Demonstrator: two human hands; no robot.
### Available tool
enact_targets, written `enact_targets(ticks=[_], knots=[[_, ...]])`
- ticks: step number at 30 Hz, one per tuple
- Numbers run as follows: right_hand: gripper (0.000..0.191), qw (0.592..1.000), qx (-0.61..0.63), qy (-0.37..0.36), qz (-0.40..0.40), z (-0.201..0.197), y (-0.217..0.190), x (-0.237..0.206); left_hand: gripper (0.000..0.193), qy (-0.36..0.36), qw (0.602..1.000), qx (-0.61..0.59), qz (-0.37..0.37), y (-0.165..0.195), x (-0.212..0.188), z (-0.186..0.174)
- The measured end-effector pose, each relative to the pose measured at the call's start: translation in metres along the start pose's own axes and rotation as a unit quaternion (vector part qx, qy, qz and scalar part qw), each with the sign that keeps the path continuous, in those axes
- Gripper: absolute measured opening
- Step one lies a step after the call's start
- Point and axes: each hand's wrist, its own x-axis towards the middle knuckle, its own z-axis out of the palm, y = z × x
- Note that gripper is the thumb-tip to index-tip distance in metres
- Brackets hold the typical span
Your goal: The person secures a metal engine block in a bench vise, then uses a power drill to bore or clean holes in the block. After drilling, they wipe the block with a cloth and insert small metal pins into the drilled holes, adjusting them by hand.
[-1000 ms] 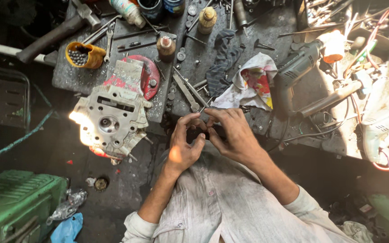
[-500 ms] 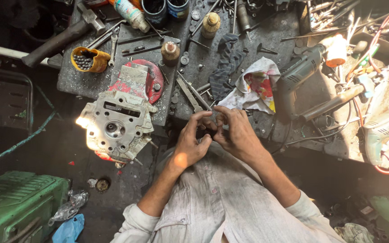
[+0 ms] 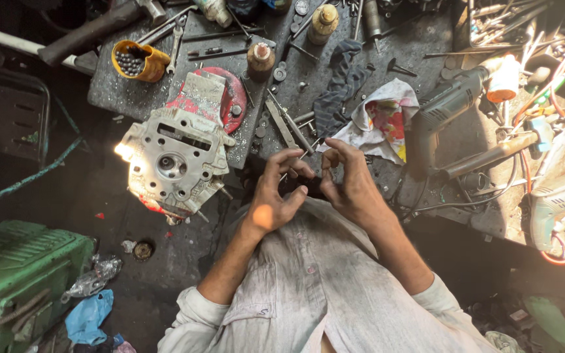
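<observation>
Over the bench edge, your left hand (image 3: 274, 193) and right hand (image 3: 350, 180) curl fingertip to fingertip; what they pinch, can't tell. Engine head (image 3: 172, 163) sits left.

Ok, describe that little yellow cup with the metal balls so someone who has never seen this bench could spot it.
Start at the dark metal workbench and go to its far left corner. There, past the pale engine casting, a small yellow cup lies tilted. It is the only yellow container, and it is full of dark steel balls.

Whatever the hands (image 3: 312, 186) pinch between fingertips, too small and shadowed to tell.
</observation>
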Motion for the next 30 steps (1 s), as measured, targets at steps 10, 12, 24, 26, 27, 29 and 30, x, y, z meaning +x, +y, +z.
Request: enact_targets(ticks=[10, 12, 24, 26, 27, 29, 30], knots=[[0.072, 0.991, 0.132, -0.027, -0.012, 0.001, -0.007, -0.006, 0.063, 0.027, 0.999, -0.002, 0.023, -0.003, -0.011, 0.004], [0.069, 0.99, 0.135, -0.03, -0.017, 0.001, -0.007, -0.007, 0.064, 0.024, 0.999, 0.006, 0.028, -0.003, -0.012, 0.005], [0.061, 0.99, 0.137, -0.03, -0.015, 0.005, 0.0, -0.01, 0.077, 0.015, 1.0, 0.02, 0.006, 0.003, -0.011, 0.003], [0.063, 0.989, 0.142, -0.047, -0.015, 0.004, 0.002, -0.011, 0.079, 0.004, 1.0, 0.022, -0.009, 0.003, -0.012, 0.002], [0.062, 0.988, 0.142, -0.055, -0.015, 0.004, 0.003, -0.011, 0.08, 0.0, 1.0, 0.022, -0.015, 0.003, -0.012, 0.002], [0.059, 0.987, 0.143, -0.07, -0.015, 0.005, 0.004, -0.011, 0.081, -0.009, 0.999, 0.023, -0.027, 0.003, -0.013, 0.002], [0.059, 0.987, 0.141, -0.07, -0.02, 0.005, 0.005, -0.012, 0.081, -0.011, 0.999, 0.028, -0.022, 0.002, -0.013, 0.002]])
